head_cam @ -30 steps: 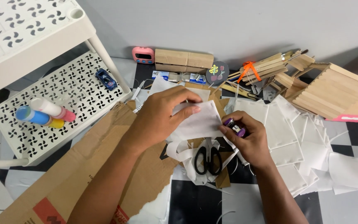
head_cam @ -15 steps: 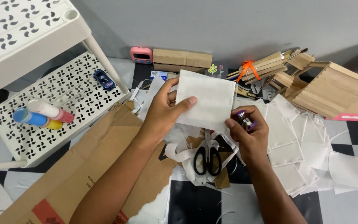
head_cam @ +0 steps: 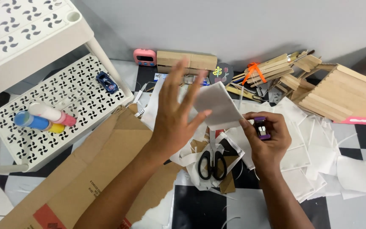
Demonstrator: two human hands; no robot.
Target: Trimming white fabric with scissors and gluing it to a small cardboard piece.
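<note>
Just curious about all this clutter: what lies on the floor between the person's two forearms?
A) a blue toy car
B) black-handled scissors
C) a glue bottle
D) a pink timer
B: the black-handled scissors lie on paper scraps between the left hand and the right hand.

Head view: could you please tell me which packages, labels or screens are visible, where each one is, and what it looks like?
Pink timer: by the wall, rounded, small grey screen.
Cardboard sheet: flattened on the floor under the left arm, brown with a red printed patch.
Round dark sticker: beside the wooden blocks, flower design.
</note>
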